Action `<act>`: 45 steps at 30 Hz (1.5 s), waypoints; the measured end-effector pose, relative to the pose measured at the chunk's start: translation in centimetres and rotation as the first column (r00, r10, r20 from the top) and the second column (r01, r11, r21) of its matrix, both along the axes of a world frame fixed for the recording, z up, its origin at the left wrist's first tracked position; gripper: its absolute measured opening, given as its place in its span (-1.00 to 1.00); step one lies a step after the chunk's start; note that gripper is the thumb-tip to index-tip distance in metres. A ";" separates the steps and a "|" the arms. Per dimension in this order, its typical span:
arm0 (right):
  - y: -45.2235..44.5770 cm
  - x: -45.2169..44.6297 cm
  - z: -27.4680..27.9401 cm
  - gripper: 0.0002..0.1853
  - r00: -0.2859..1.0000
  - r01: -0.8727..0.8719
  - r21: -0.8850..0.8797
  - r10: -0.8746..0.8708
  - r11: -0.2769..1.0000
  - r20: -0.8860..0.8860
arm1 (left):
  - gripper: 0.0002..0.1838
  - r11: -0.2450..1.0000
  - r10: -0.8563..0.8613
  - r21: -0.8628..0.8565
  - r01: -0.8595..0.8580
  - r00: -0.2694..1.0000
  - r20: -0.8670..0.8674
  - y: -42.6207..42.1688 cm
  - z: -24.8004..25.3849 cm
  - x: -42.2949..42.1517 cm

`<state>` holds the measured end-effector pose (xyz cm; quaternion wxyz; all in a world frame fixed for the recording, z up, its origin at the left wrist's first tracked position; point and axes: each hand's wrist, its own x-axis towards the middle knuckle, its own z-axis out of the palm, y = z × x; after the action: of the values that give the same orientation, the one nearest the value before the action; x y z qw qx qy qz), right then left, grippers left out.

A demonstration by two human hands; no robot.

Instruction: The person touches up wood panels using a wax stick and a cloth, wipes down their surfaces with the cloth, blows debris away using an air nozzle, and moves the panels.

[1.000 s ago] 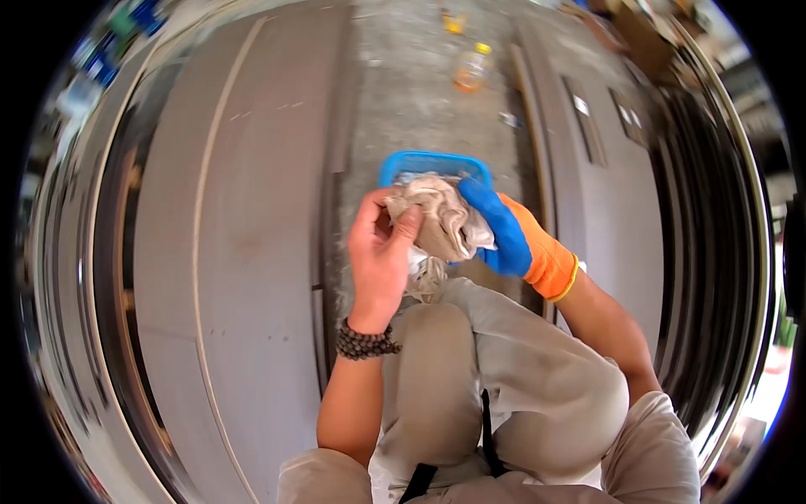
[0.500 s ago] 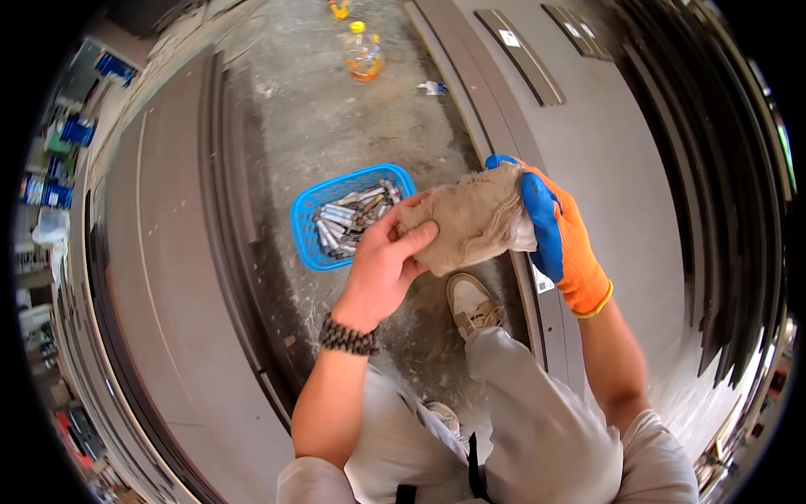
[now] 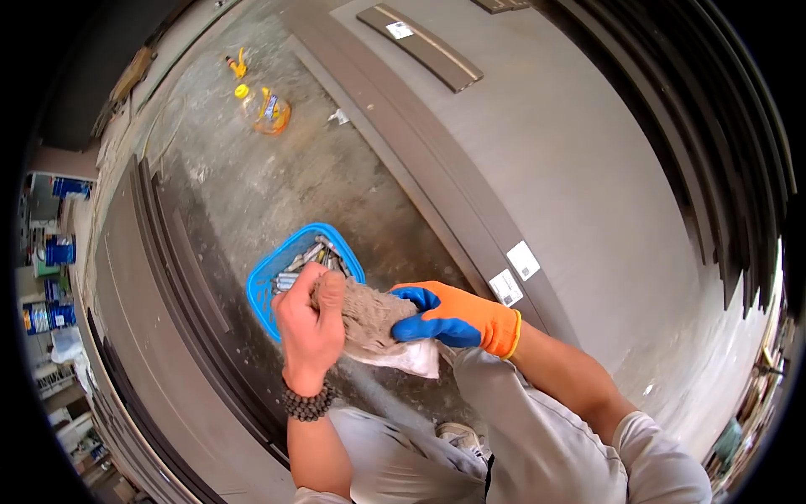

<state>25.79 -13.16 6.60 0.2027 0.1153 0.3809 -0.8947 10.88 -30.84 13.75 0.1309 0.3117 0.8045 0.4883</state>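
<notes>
A thick, folded grey-brown cloth (image 3: 369,315) with a white layer along its lower edge is held between both hands, in front of my knees. My left hand (image 3: 312,323), bare with a dark beaded bracelet at the wrist, grips its left end, thumb on top. On the right end, my right hand (image 3: 453,317) in an orange and blue work glove pinches the cloth between thumb and fingers. Partly hidden behind my left hand is a blue plastic basket (image 3: 260,281) with several slim metallic-looking tubes (image 3: 315,254) in it.
A clear bottle (image 3: 267,113) with a yellow cap and orange liquid stands on the concrete floor, near a yellow spray trigger (image 3: 238,63). Grey-brown panels (image 3: 588,168) are stacked on the right, with a short plank (image 3: 420,46) on top. More panels (image 3: 151,328) lie on the left.
The view has turned to the right. Both hands have brought the cloth lower and turned it, so it now overlaps the basket in view. The gloved fingers have shifted along the cloth.
</notes>
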 end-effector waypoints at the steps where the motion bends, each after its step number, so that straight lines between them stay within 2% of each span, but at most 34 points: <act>1: 0.6 -0.1 0.5 -0.43 1.000 0.010 0.006 -0.010 1.000 -0.006 | -0.48 0.993 0.007 -0.119 -0.008 1.000 -0.014 0.0 -0.7 -0.5; 3: 1.7 -0.3 1.7 -0.54 0.996 0.091 0.252 -0.093 0.963 -0.002 | -0.53 0.957 0.007 -0.292 -0.003 1.000 0.011 0.5 -0.9 -0.9; 4: 2.3 -0.5 1.5 -0.54 0.995 0.100 0.252 -0.103 0.963 0.000 | -0.53 0.956 -0.003 -0.292 0.006 1.000 0.013 0.8 -1.1 -0.9; 6: 3.7 -1.0 1.1 -0.55 0.976 0.186 0.420 -0.215 0.889 0.024 | -0.52 0.988 0.023 -0.150 0.020 0.960 0.280 1.3 -1.5 -1.0; 7: 4.4 -1.5 0.8 -0.56 0.966 0.236 0.428 -0.258 0.872 -0.007 | -0.50 0.987 0.026 -0.153 0.045 0.900 0.435 1.7 -1.1 -1.6; 8: 4.7 -2.1 0.9 -0.56 0.967 0.233 0.430 -0.254 0.872 -0.007 | -0.50 0.988 0.029 -0.150 0.041 0.900 0.436 2.4 -1.4 -2.2; 9: 5.0 -2.8 1.1 -0.55 0.943 0.297 0.396 -0.333 0.869 0.023 | -0.53 0.980 0.027 -0.199 0.013 0.979 0.200 3.4 -1.9 -2.5; 10: 5.2 -3.5 1.2 -0.55 0.911 0.361 0.361 -0.407 0.860 0.059 | -0.56 0.970 0.015 -0.241 -0.025 0.999 -0.046 4.7 -2.4 -2.8; 11: 4.7 -4.3 0.6 -0.55 0.872 0.444 0.379 -0.489 0.812 0.027 | -0.59 0.966 0.085 -0.218 -0.135 0.971 -0.225 6.9 -3.0 -2.5; 12: 4.7 -5.2 0.8 -0.55 0.872 0.442 0.376 -0.489 0.814 0.033 | -0.64 0.964 0.132 -0.186 -0.190 0.950 -0.283 9.0 -3.1 -2.1; 14: 5.9 -7.4 1.5 -0.55 0.753 0.599 0.340 -0.655 0.725 0.067 | -0.63 0.984 0.071 -0.141 -0.106 0.969 -0.236 12.7 -3.0 -2.2; 16: 8.5 -8.8 0.4 -0.55 0.695 0.719 -0.007 -0.719 0.695 -0.016 | -0.51 0.989 -0.103 -0.134 0.061 0.935 -0.341 15.6 -3.0 -2.9; 17: 9.9 -9.0 0.3 -0.56 0.665 0.746 0.054 -0.740 0.663 -0.100 | -0.37 0.971 -0.220 -0.153 0.182 0.933 -0.285 16.7 -2.9 -3.4; 18: 11.2 -9.6 0.7 -0.56 0.635 0.772 0.108 -0.750 0.626 -0.185 | -0.33 0.940 -0.335 -0.162 0.302 0.908 -0.252 17.7 -2.5 -4.3; 19: 12.7 -10.2 0.9 -0.59 0.584 0.812 0.004 -0.812 0.584 -0.006 | -0.37 0.898 -0.435 -0.161 0.408 0.878 -0.201 18.6 -2.0 -5.2; 20: 14.2 -10.8 0.6 -0.59 0.577 0.817 -0.008 -0.817 0.577 -0.002 | -0.40 0.844 -0.534 -0.153 0.514 0.832 -0.148 19.4 -1.6 -6.2; 21: 15.7 -11.3 0.4 -0.59 0.521 0.848 0.106 -0.853 0.519 0.003 | -0.47 0.772 -0.634 -0.128 0.623 0.770 -0.075 19.7 -1.2 -7.5; 22: 17.2 -11.7 0.5 -0.59 0.464 0.864 0.223 -0.886 0.452 0.000 | -0.55 0.734 -0.679 -0.018 0.679 0.733 -0.025 20.1 -1.4 -9.1; 23: 18.6 -12.3 0.4 -0.53 0.418 0.894 0.165 -0.908 0.416 0.019 | -0.56 0.762 -0.648 -0.026 0.647 0.762 -0.010 20.6 -1.3 -10.7; 24: 20.1 -12.8 0.0 -0.53 0.418 0.895 0.161 -0.908 0.416 0.022 | -0.58 0.790 -0.612 -0.035 0.612 0.791 0.004 20.8 -0.7 -12.4; 26: 23.9 -13.9 -1.2 -0.49 0.461 0.801 0.505 -0.870 0.323 -0.176 | -0.64 0.860 -0.501 -0.163 0.484 0.861 -0.090 20.9 -0.3 -15.9; 27: 26.3 -14.9 -1.5 -0.49 0.447 0.817 0.493 -0.869 0.300 -0.213 | -0.66 0.901 -0.411 -0.179 0.395 0.910 -0.058 21.0 -0.8 -17.3; 28: 28.3 -15.5 -2.3 -0.48 0.434 0.818 0.502 -0.874 0.281 -0.217 | -0.66 0.901 -0.417 -0.165 0.400 0.905 -0.083 21.6 -1.3 -18.3; 30: 33.0 -16.0 -3.6 -0.47 0.414 0.818 0.518 -0.881 0.249 -0.230 | -0.59 0.890 -0.358 -0.357 0.283 0.919 -0.165 23.3 -2.3 -19.5; 31: 36.0 -16.4 -4.6 -0.48 0.444 0.787 0.573 -0.853 0.227 -0.272 | -0.59 0.895 -0.359 -0.342 0.286 0.917 -0.173 24.7 -3.4 -19.9; 32: 38.4 -17.1 -4.9 -0.49 0.472 0.755 0.624 -0.827 0.201 -0.305 | -0.51 0.851 -0.448 -0.405 0.334 0.864 -0.230 26.6 -4.5 -20.6; 33: 40.8 -18.1 -4.2 -0.49 0.459 0.762 0.622 -0.827 0.180 -0.323 | -0.42 0.803 -0.534 -0.465 0.372 0.795 -0.287 29.1 -5.3 -21.6; 34: 43.2 -19.2 -3.3 -0.50 0.445 0.755 0.642 -0.824 0.135 -0.351 | -0.42 0.807 -0.539 -0.454 0.378 0.787 -0.301 31.7 -5.8 -22.7; 36: 47.0 -21.1 -2.9 -0.51 0.426 0.739 0.668 -0.829 0.088 -0.362 | -0.26 0.739 -0.647 -0.538 0.405 0.648 -0.401 36.0 -7.9 -24.4; 37: 49.1 -22.8 -2.4 -0.50 0.429 0.724 0.690 -0.789 0.010 -0.439 | -0.12 0.695 -0.684 -0.589 0.412 0.631 -0.366 37.9 -9.0 -25.3; 38: 51.6 -24.6 -2.7 -0.48 0.438 0.705 0.706 -0.742 -0.068 -0.508 | -0.12 0.692 -0.689 -0.585 0.423 0.627 -0.362 39.4 -9.9 -25.7; 40: 59.4 -27.5 -7.5 -0.44 0.523 0.565 0.750 -0.555 -0.343 -0.647 | -0.07 0.675 -0.701 -0.602 0.426 0.624 -0.345 40.7 -11.2 -25.9; 42: 62.0 -30.7 -6.9 -0.41 0.527 0.599 0.750 -0.567 -0.281 -0.633 | -0.06 0.666 -0.693 -0.591 0.455 0.670 -0.265 40.1 -12.0 -25.5; 45: 65.0 -35.7 -6.4 -0.41 0.564 0.405 0.829 -0.609 -0.385 -0.558 | -0.09 0.726 -0.660 -0.530 0.437 0.659 -0.361 40.5 -12.4 -26.2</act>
<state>-9.87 51.84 0.23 -0.3529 0.4451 0.7612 -0.3129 -15.33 9.69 1.34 0.1101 0.6326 0.7530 0.1440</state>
